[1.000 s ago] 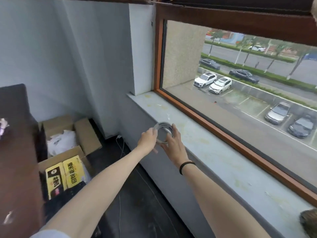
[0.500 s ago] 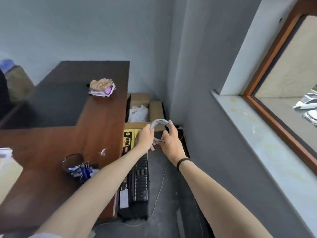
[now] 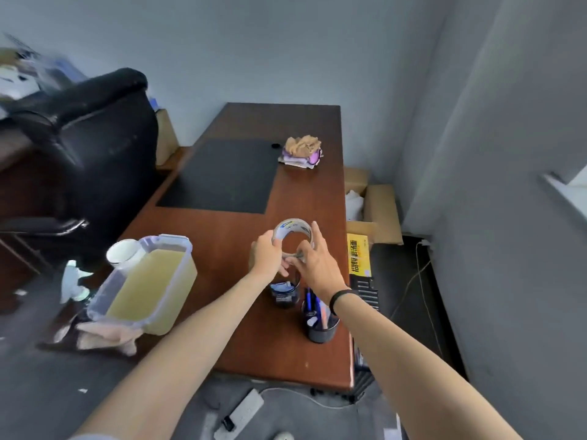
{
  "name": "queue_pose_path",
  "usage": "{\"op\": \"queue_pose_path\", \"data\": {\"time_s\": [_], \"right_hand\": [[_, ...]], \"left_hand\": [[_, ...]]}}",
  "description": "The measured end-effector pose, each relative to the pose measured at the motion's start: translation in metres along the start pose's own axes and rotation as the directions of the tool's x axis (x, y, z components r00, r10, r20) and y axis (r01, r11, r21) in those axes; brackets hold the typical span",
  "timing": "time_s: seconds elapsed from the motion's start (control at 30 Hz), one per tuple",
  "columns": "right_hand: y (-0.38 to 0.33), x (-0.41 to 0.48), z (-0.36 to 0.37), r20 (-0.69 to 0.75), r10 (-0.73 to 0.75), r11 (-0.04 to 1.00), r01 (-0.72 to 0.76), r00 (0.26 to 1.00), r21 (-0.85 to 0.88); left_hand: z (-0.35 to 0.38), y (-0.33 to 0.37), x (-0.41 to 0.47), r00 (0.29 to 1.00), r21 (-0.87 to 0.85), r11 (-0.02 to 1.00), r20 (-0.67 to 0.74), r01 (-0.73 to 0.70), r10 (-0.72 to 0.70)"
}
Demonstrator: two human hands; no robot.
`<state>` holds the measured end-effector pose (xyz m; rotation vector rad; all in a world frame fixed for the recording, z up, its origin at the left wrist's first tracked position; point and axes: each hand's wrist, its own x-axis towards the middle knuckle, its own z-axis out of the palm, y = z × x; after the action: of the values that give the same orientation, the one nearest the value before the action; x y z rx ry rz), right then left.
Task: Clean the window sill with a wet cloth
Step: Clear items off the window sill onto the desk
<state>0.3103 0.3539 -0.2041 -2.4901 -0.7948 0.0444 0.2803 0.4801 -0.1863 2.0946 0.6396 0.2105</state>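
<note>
Window sill (image 3: 571, 195) right of desk (image 3: 305, 198)

Single view here — head-worn, wide-angle, looking forward and steeply down onto the wooden desk (image 3: 222, 230) from above. Left hand (image 3: 265, 257) and right hand (image 3: 319, 268) sit dead centre on a tape roll (image 3: 293, 228), near the lens — outstretched forearms enter from the bottom edge.

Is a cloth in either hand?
No, the left hand and right hand grip a tape roll; a cloth lies on the desk.

Bare forearms (image 3: 197, 328); black band (image 3: 341, 296) on the right wrist.
</note>
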Motion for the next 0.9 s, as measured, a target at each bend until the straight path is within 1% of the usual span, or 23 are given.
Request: {"op": "queue_pose_path", "data": {"time_s": [0.1,0.2,0.33,0.43,0.5,0.67,0.9], "right_hand": [[-0.038,0.012,0.034,0.033,-0.02,0.998,0.018,0.999,0.056],[-0.065,0.013,0.071,0.068,-0.011,0.993,0.002,0.998,0.12],[-0.082,0.002,0.116,0.178,-0.023,0.993,0.001,0.984,0.121],[-0.087,-0.005,0.135,0.301,0.026,0.994,-0.055,0.953,0.09],[-0.087,-0.009,0.144,0.35,0.049,0.996,-0.073,0.935,0.055],[-0.086,-0.018,0.16,0.397,0.076,0.995,-0.097,0.915,0.034],[-0.081,-0.022,0.166,0.404,0.138,0.987,-0.161,0.904,0.023]], "left_hand": [[-0.037,-0.037,0.005,0.998,0.023,0.998,-0.04,0.054,-0.053],[-0.061,-0.076,0.005,0.993,0.051,0.993,-0.052,0.11,-0.107],[-0.068,-0.136,0.002,0.976,0.094,0.972,-0.038,0.217,-0.215],[-0.066,-0.161,-0.008,0.957,0.139,0.947,-0.012,0.29,-0.291],[-0.062,-0.173,-0.013,0.947,0.128,0.94,0.016,0.316,-0.32],[-0.048,-0.206,-0.01,0.917,0.134,0.911,0.029,0.39,-0.397],[-0.033,-0.22,-0.011,0.891,0.114,0.893,0.092,0.435,-0.445]]}}
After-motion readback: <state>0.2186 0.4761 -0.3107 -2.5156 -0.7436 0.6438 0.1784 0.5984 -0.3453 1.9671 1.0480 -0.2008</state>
